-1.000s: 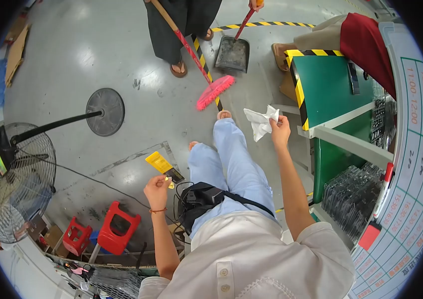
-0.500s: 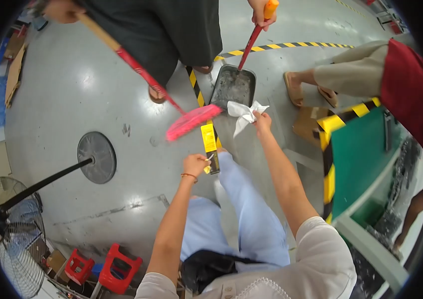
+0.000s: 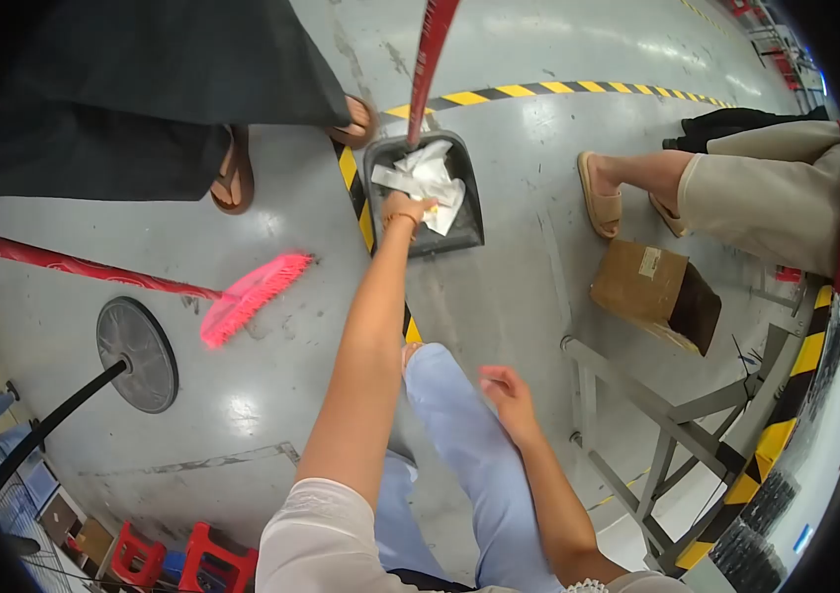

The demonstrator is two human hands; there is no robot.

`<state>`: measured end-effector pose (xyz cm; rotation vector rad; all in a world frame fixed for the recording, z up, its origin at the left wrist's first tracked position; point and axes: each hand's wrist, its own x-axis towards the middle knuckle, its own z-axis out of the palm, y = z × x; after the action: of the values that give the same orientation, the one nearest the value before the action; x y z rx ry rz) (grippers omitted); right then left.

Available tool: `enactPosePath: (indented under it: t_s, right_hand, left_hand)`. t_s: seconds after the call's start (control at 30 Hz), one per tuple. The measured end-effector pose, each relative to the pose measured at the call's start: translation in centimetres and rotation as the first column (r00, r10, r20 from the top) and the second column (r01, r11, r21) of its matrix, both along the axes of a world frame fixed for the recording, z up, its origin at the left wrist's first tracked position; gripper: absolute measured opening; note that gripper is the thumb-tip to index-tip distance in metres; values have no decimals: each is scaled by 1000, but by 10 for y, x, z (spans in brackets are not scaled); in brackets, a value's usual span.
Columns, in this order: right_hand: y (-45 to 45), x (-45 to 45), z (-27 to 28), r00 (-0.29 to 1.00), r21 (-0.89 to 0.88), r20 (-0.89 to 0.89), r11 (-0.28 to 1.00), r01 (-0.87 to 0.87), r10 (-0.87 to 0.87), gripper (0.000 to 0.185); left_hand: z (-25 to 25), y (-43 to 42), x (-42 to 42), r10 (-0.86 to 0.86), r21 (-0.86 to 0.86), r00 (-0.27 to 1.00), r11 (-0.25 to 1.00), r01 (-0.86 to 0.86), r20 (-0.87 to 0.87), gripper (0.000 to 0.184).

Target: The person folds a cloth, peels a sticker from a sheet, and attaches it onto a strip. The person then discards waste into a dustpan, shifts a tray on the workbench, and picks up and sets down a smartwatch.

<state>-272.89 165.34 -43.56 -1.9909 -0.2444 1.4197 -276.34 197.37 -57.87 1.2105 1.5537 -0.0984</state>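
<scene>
My left hand (image 3: 408, 208), with a bracelet at the wrist, reaches down into a black dustpan (image 3: 474, 225) on the floor. Crumpled white tissue (image 3: 447, 198) lies in the pan under and beside the fingers. A pale flat strip (image 3: 395, 179) shows at the fingertips, and a small yellow bit is by the thumb. The fingers look curled, but the grip is partly hidden. Beside my right knee, my right hand (image 3: 509, 395) is empty, its fingers apart and slightly blurred. The dustpan's red handle (image 3: 430, 59) rises out of the top of the view.
A pink-bristled broom (image 3: 257, 296) rests left of the pan. A person in dark trousers (image 3: 143, 109) stands ahead; another in beige trousers (image 3: 756, 203) is at right. An open cardboard box (image 3: 642, 287), a metal frame (image 3: 652, 410) and a round fan base (image 3: 138, 354) flank me.
The white tissue has gone from my right hand into the dustpan. My left hand has moved forward into the pan, and my right hand has drawn back. The broom has shifted left.
</scene>
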Motion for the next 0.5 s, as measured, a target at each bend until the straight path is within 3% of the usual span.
enactPosePath:
  t_s: [0.03, 0.1, 0.17, 0.23, 0.27, 0.3, 0.33, 0.37, 0.43, 0.5]
  right_hand:
    - [-4, 2, 3, 1000, -16, -2, 1000, 0, -1, 24]
    - [-6, 2, 11, 994, 99, 74, 992, 77, -84, 22]
    - [-14, -7, 15, 985, 100, 150, 993, 69, -84, 20]
    - [-25, -20, 20, 972, 115, 220, 992, 61, -85, 19]
    - [-34, -26, 22, 974, 92, 214, 995, 48, -67, 17]
    - [-46, -35, 26, 977, 66, 208, 997, 30, -43, 15]
    - [-59, -46, 30, 979, 70, 199, 997, 24, -38, 15]
    - [-72, -61, 36, 977, 98, 204, 994, 44, -63, 14]
    - [-93, -85, 51, 974, 145, 206, 987, 63, -93, 13]
    - [-106, -101, 69, 945, -8, 269, 981, -192, 187, 11]
  left_hand:
    - [-1, 4, -4, 3, 59, 1000, 998, -4, 19, 65]
    - [-48, 7, -18, -117, 553, 990, 821, 140, -77, 54]
    - [-24, -10, -42, -30, 537, 999, 843, 35, -19, 36]
    - [19, -47, -72, 151, 233, 970, 953, -195, 193, 21]
    - [27, -60, -84, 144, 247, 973, 951, -187, 181, 21]
    - [32, -76, -98, 362, 100, 868, 904, -416, 340, 17]
    - [39, -87, -107, 568, -85, 686, 795, -601, 455, 13]
    - [52, -90, -114, 570, -79, 686, 792, -606, 452, 13]
    - [71, -77, -114, 610, -151, 570, 744, -651, 551, 12]
    - [69, -58, -105, 627, -180, 584, 745, -642, 515, 14]
